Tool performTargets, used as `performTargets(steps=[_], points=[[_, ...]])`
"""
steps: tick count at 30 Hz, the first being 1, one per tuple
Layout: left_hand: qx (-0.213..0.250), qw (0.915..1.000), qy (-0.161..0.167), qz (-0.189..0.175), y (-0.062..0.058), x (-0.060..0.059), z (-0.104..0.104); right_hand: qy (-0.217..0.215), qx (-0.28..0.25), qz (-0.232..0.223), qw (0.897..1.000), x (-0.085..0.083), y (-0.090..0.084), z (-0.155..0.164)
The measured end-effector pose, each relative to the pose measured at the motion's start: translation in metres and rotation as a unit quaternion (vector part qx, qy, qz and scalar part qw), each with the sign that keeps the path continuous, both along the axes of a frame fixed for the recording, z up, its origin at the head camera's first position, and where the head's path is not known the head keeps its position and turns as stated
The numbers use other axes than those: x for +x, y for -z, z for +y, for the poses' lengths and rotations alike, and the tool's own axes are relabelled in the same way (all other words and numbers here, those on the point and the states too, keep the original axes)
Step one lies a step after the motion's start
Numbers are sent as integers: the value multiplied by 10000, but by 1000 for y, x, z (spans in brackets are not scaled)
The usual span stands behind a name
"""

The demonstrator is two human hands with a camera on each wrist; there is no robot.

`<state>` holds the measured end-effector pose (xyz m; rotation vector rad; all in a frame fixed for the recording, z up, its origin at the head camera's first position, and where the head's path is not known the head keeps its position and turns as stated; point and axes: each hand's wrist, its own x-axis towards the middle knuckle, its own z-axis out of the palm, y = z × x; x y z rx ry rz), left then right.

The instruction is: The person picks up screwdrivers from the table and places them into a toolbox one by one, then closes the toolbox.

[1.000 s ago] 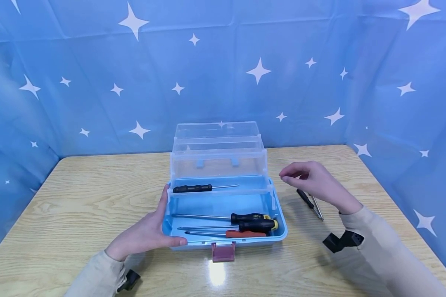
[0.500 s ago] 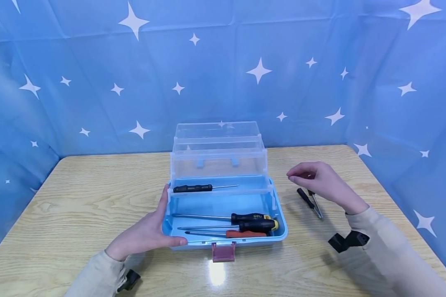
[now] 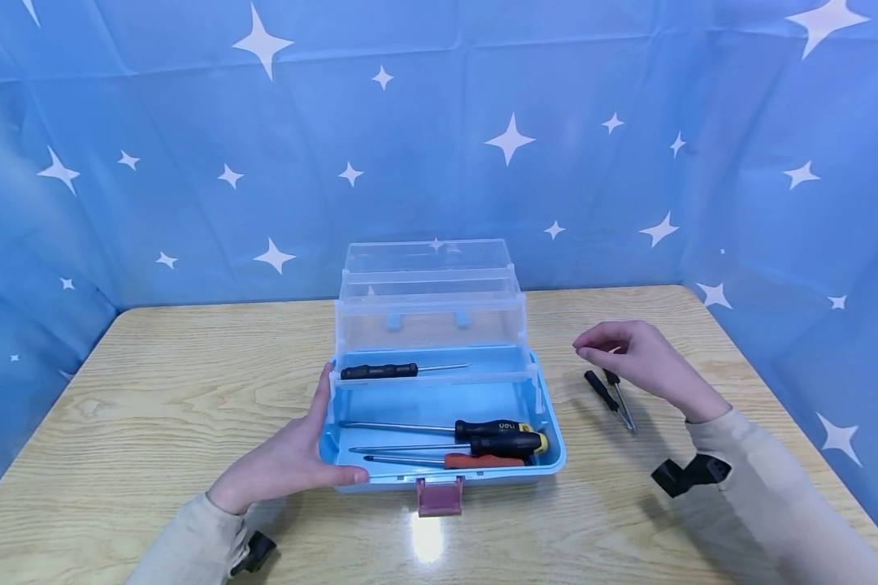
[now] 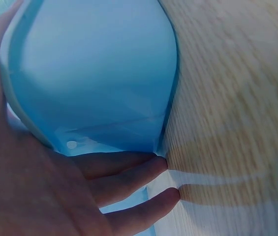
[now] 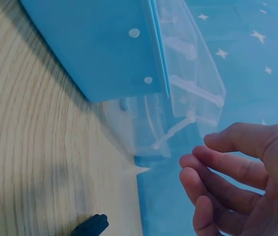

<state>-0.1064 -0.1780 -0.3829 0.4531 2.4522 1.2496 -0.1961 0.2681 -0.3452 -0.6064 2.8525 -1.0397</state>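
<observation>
A light blue toolbox (image 3: pixel 430 400) stands on the table with its clear lid (image 3: pixel 430 317) raised. At its left end, my left hand (image 3: pixel 293 455) spans the box, thumb on the front rim and fingers along the outside wall. Inside lie two black-and-yellow screwdrivers (image 3: pixel 508 444), an orange-handled screwdriver (image 3: pixel 483 461), and a thin black-handled screwdriver (image 3: pixel 380 371) at the back. My right hand (image 3: pixel 632 357) hovers to the right of the box, fingers loosely bent, with nothing in them. Below it, two small screwdrivers (image 3: pixel 600 387) lie on the table; the hand partly covers one.
The wooden table (image 3: pixel 190 390) extends on both sides of the box. A blue curtain with white stars (image 3: pixel 439 162) hangs behind and at the sides. The box's purple latch (image 3: pixel 440 497) hangs down at the front.
My right hand has drifted to the right, away from the box and over the small screwdrivers. The left hand and the toolbox have stayed in place.
</observation>
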Motion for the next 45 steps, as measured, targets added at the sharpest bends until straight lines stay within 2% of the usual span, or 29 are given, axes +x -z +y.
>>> performTargets(steps=[11, 17, 21, 28, 36, 45], points=[[-82, 9998, -109, -132, 3, 0, 0, 105, -25, -240, 9997, -2, 6, 8], [143, 9999, 37, -69, 3, -1, -1, 141, -91, -352, 9992, -2, 15, 14], [47, 10000, 7, -88, 2, 0, -1, 256, -110, -399, 9988, -1, 21, 17], [123, 9999, 39, -75, 1, 0, -1, 438, -142, -353, 9983, 1, 29, 22], [-35, 9999, -35, -156, 0, -1, 0, 791, 24, -294, 9964, 2, 36, 25], [-39, 9998, -46, -183, 0, -1, -1, 911, 87, -226, 9956, 4, 46, 30]])
